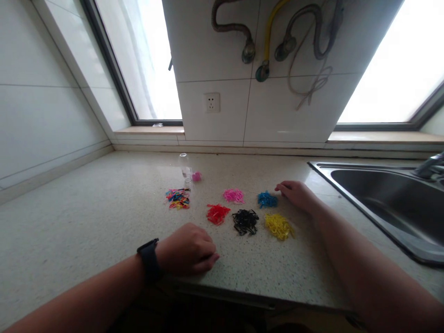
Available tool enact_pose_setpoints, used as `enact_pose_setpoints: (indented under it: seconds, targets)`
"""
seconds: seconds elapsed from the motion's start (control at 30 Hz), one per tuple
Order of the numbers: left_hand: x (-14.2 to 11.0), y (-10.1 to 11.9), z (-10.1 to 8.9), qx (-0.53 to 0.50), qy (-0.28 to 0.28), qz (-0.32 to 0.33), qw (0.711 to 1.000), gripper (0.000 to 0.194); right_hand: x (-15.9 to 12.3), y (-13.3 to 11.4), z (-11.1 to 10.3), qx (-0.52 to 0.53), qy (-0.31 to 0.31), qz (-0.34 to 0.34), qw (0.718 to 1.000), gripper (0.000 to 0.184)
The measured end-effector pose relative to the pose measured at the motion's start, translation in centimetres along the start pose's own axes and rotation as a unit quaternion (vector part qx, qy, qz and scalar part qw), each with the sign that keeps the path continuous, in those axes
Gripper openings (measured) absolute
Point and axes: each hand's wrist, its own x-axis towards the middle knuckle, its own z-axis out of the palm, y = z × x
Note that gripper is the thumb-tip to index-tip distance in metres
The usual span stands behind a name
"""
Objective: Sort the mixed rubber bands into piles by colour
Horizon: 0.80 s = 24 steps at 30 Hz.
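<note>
My left hand, with a dark watch on its wrist, rests near the counter's front edge. Its fingers are curled into a fist, and the inside of it is hidden. On the counter just right of the blue rubber bands lies my right hand, fingers loosely stretched, with nothing visible in them. Small piles sorted by colour lie between the hands: red rubber bands, black rubber bands, yellow rubber bands and pink rubber bands. Farther left is a pile of mixed-colour rubber bands.
Behind the mixed pile stands a clear plastic container, with a pink lid beside it. A steel sink is set into the counter at the right. The tiled wall at the back bears a socket and hoses.
</note>
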Motion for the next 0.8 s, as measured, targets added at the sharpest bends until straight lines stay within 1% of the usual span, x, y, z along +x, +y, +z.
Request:
enact_pose_setpoints:
  seconds: [0.13, 0.23, 0.3, 0.33, 0.47, 0.53, 0.63, 0.7, 0.8]
  targets:
    - [-0.1, -0.1, 0.1, -0.003, 0.008, 0.007, 1.000, 0.033, -0.8, -1.5, -0.1, -0.002, 0.021, -0.033, 0.999, 0.036]
    - [-0.1, -0.1, 0.1, 0.000, 0.011, 0.008, 1.000, 0.033, -1.6, -3.7, -0.3, 0.025, 0.054, -0.063, 0.996, 0.035]
    - [-0.1, -0.1, 0.1, 0.002, 0.012, 0.007, 1.000, 0.034, -2.0, -6.0, -0.4, 0.036, 0.062, -0.079, 0.994, 0.036]
    - [-0.1, -0.1, 0.0, 0.002, 0.010, 0.007, 1.000, 0.034, -2.3, -7.5, -0.4, 0.034, 0.054, -0.095, 0.993, 0.035]
    - [-0.1, -0.1, -0.1, -0.001, 0.001, 0.005, 1.000, 0.034, -2.8, -14.0, 0.0, -0.020, 0.015, -0.187, 0.982, 0.025]
    - [0.0, 0.0, -0.2, -0.002, -0.001, 0.004, 1.000, 0.034, -2.8, -17.2, 0.9, -0.053, -0.018, -0.240, 0.969, 0.018]
    - [0.0, 0.1, -0.3, 0.001, -0.003, 0.000, 1.000, 0.033, -2.3, -21.0, 3.3, -0.076, -0.055, -0.307, 0.947, 0.018]
    - [0.0, 0.1, -0.3, 0.003, -0.004, -0.001, 1.000, 0.032, -2.0, -22.8, 5.3, -0.095, -0.088, -0.356, 0.926, 0.022]
    - [0.1, 0.0, -0.2, 0.006, -0.003, 0.000, 1.000, 0.033, -1.7, -24.5, 8.0, -0.125, -0.141, -0.412, 0.892, 0.027]
